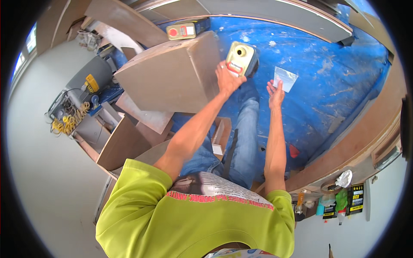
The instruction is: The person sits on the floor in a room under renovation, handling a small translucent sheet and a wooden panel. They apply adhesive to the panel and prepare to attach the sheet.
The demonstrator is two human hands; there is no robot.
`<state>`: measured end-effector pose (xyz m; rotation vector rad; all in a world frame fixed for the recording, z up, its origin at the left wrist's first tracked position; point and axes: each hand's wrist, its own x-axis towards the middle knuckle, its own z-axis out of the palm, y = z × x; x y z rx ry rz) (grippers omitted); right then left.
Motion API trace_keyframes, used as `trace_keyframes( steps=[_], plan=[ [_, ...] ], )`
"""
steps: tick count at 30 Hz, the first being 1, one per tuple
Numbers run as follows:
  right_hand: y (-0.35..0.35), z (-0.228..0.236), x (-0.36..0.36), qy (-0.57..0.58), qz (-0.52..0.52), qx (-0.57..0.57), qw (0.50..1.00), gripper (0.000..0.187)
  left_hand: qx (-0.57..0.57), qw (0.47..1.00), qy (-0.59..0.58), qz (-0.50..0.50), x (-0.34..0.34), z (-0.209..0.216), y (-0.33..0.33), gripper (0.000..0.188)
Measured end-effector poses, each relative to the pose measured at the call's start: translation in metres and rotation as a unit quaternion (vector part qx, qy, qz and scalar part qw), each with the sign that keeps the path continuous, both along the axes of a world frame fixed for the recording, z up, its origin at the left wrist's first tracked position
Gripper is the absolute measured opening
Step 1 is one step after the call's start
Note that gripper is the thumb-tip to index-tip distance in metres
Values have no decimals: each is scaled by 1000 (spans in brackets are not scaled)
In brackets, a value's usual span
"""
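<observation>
My left hand [229, 81] reaches forward and is closed on the near end of a rectangular metal can [241, 56]. The can has a yellowish top, a dark round opening and a red-edged label. Its top faces me, and my fingers partly hide its near edge. To the right, my right hand [276, 91] pinches a thin, see-through trapezoid plastic sheet [285, 79] by its narrower end. The sheet is held up over the blue floor covering [320, 99], apart from the can.
A large brown board box [167, 81] stands left of the can. Another can [181, 31] with a red cap sits behind it. Further left lie a grey machine [88, 79] and a coiled yellow hose [71, 120]. A curved wooden edge [348, 152] bounds the right side, with bottles and packets beyond.
</observation>
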<state>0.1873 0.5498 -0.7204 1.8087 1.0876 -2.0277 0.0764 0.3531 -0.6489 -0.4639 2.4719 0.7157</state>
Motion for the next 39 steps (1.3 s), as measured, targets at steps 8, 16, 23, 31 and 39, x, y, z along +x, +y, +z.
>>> trace_keyframes(
  steps=[8, 16, 23, 31, 39],
  plan=[
    [-38, 9, 18, 35, -119, -348, 929, 77, 43, 995, -83, -44, 53, 260, -40, 94],
    [-81, 99, 33, 130, -54, -505, 851, 73, 64, 987, -44, -144, 111, 346, -80, 96],
    [-135, 196, 91, 252, -204, -434, 841, 54, 358, 911, 99, -179, 188, 373, -154, 107],
    [-276, 271, 123, 235, -183, -478, 826, 52, 425, 850, 215, -226, 244, 310, -265, 94],
    [-408, 224, 157, 255, 24, -257, 932, 49, 244, 909, 326, -88, 248, 346, -380, 88]
  ],
)
